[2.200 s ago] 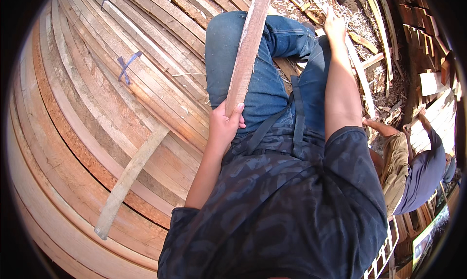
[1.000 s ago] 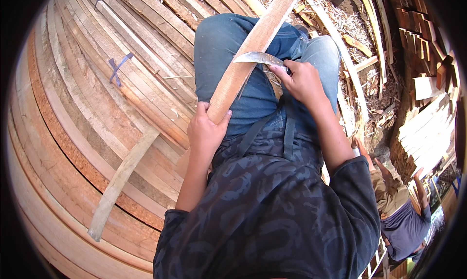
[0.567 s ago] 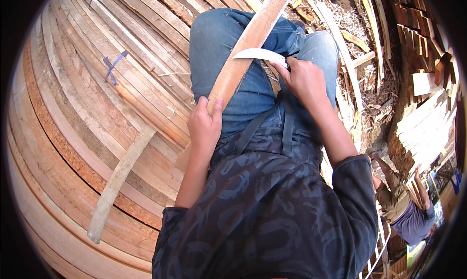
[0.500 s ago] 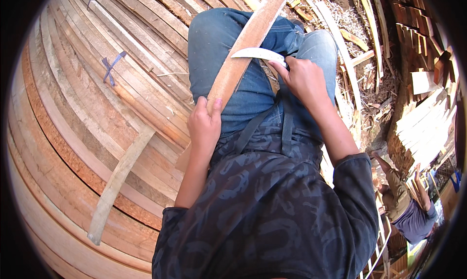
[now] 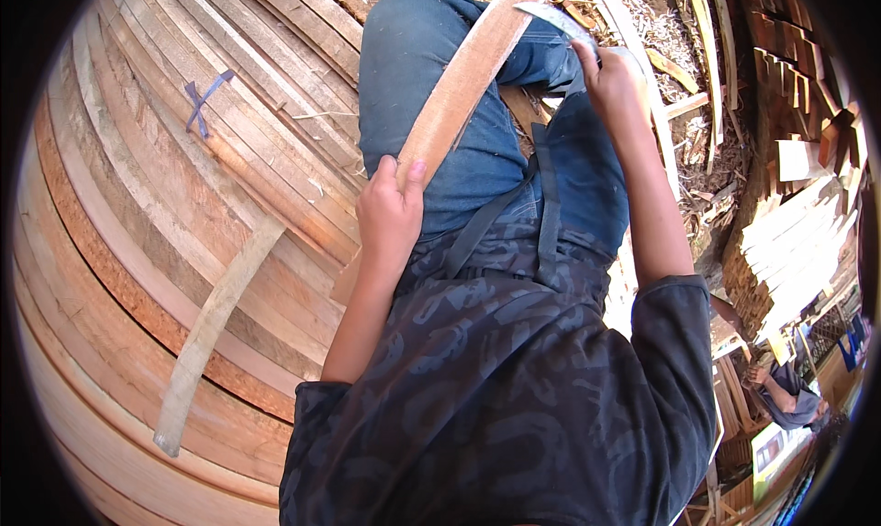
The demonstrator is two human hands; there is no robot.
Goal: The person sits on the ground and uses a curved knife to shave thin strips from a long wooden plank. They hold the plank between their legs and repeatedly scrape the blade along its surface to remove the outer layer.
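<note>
A long flat wooden board (image 5: pixel 463 81) slants across my jeans-clad thigh, its far end leaning to the right. Its near end is gripped by my left hand (image 5: pixel 389 209), thumb on top. My right hand (image 5: pixel 617 87) is closed round the handle of a curved knife (image 5: pixel 551 17), and most of that handle is hidden by my fingers. The pale blade points left, its tip at the right edge of the board near the far end; I cannot tell whether it touches.
Long planks (image 5: pixel 119 251) lie side by side on my left, with a short wood strip (image 5: pixel 220 329) across them and a purple tie (image 5: pixel 207 102). Wood shavings (image 5: pixel 663 21) cover the ground at the far right. Another person (image 5: pixel 791 396) is at the right edge, near split wood.
My right hand has moved the knife away from me along the board, from its middle toward its far end. My left hand keeps its grip. The other person has shifted.
</note>
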